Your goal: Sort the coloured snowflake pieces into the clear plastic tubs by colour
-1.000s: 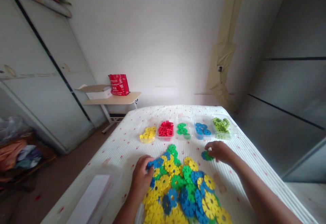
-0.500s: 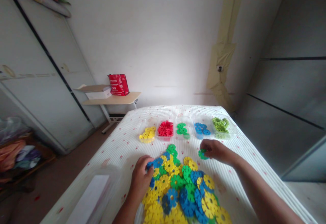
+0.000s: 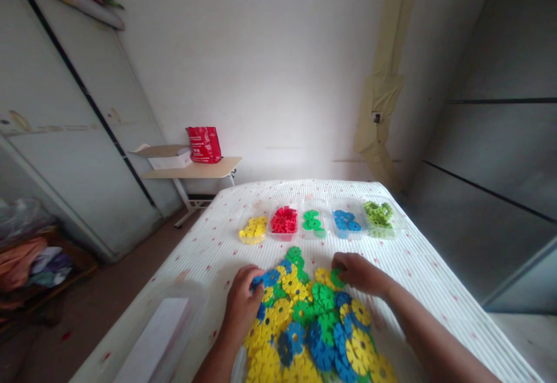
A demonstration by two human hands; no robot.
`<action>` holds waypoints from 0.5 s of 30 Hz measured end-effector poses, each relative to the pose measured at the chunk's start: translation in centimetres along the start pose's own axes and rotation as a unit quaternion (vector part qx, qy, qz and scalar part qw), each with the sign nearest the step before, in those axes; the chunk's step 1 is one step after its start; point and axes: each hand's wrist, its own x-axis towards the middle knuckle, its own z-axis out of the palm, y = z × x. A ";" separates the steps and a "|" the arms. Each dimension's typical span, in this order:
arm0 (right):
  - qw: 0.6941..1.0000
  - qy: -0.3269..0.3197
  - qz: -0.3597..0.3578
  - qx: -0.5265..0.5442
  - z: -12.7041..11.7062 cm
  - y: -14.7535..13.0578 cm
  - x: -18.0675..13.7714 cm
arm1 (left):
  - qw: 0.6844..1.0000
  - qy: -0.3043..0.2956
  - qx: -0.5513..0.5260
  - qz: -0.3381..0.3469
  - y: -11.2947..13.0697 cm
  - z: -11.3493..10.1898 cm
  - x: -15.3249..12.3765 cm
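A heap of plastic snowflake discs (image 3: 300,325), in yellow, blue and green, spreads over the near middle of the table. At its left edge, my left hand (image 3: 244,293) curls its fingers and thumb around a blue snowflake disc (image 3: 258,281). On the opposite side, my right hand (image 3: 354,271) pinches a green snowflake disc (image 3: 336,278) at the heap's upper right edge, beside a yellow disc (image 3: 322,275). The fingers partly cover both of these held discs.
Behind the heap stands a row of clear tubs: yellow discs (image 3: 255,227), red pieces (image 3: 284,220), green discs (image 3: 311,220), blue discs (image 3: 346,220) and light green pieces (image 3: 378,215). A white box (image 3: 154,336) lies at the near left. A side table (image 3: 204,169) holds a red bag (image 3: 204,144).
My right hand has come nearer and slightly left with the green disc, from the bare cloth to the heap's edge. My left hand has stayed in place.
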 end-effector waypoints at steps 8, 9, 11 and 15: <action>0.989 -0.100 -0.049 0.098 0.1 -1.0 -0.6 | 1.000 0.011 0.001 0.004 0.5 -0.2 0.1; 0.992 -0.098 -0.046 0.067 0.4 -0.9 -0.6 | 1.000 0.012 0.001 0.005 0.6 -0.2 0.1; 0.995 -0.087 -0.041 0.001 0.9 -0.8 -0.4 | 1.000 0.010 0.000 0.006 0.7 -0.3 0.1; 0.994 -0.085 -0.035 -0.051 1.5 -0.6 -0.3 | 1.000 0.003 -0.001 0.002 0.7 -0.4 0.1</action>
